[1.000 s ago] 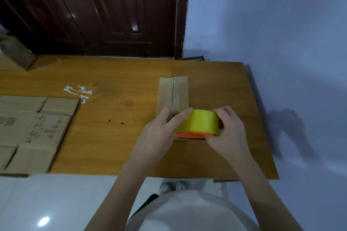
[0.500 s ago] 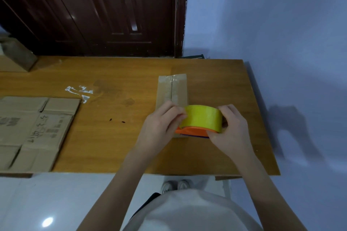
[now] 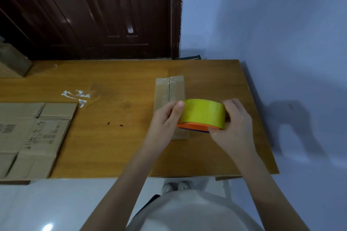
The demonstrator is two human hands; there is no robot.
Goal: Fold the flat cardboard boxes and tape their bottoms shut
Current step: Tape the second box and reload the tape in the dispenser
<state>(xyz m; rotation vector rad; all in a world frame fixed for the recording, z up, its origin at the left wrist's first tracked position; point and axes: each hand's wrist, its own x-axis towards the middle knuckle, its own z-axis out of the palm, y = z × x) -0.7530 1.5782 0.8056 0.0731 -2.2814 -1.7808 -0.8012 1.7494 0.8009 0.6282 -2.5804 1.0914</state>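
A small folded cardboard box (image 3: 170, 90) stands on the wooden table (image 3: 112, 146), its two bottom flaps meeting in a centre seam with clear tape over the far end. Above its near end I hold a yellow tape roll (image 3: 203, 112) in an orange dispenser. My right hand (image 3: 232, 127) grips the roll's right side. My left hand (image 3: 165, 120) curls at the roll's left edge, thumb against the tape where it leaves the roll. The box's near half is hidden by both hands and the roll.
A stack of flat cardboard boxes (image 3: 32, 137) lies at the table's left front, overhanging the edge. Scraps of clear tape (image 3: 77, 96) stick to the table behind it. Another box (image 3: 13, 62) sits at the far left. A dark door and a blue wall stand behind.
Both hands and the tape roll have risen slightly and shifted right over the box's near end. My left fingers have curled tighter against the roll's left edge.
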